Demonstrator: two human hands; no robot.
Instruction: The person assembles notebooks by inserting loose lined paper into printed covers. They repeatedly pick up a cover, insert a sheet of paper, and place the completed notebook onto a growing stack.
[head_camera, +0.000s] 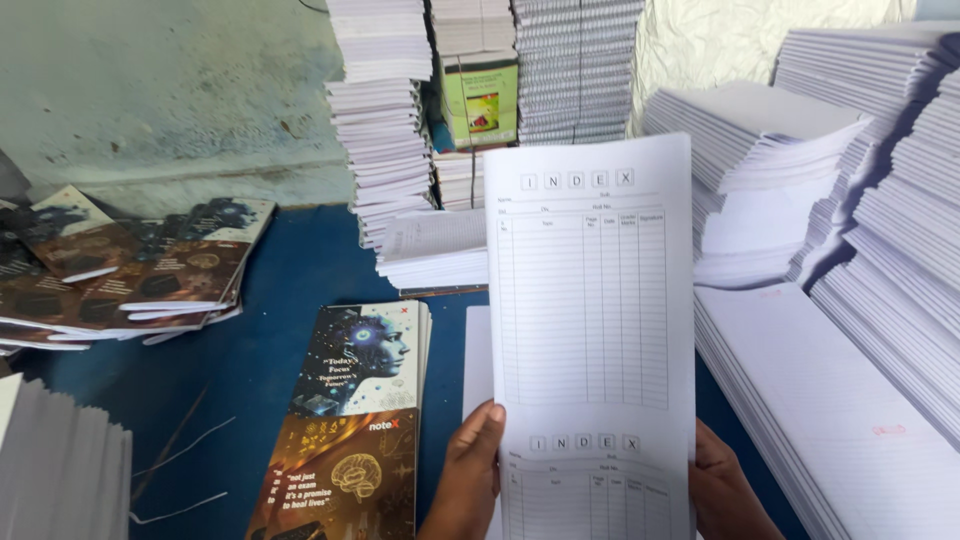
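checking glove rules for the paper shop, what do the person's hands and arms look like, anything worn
Both are bare: the left hand and the right hand show no gloves, rings or bands. No sleeve shows on the short stretch of either wrist in view; the frame's lower edge cuts off the forearms, so anything worn higher up cannot be told.

Green carton (481, 98) btw. paper stacks (385, 120)

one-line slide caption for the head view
Both hands, left and right, hold up a printed index sheet over a blue table, cover stack alongside, paper stacks around.
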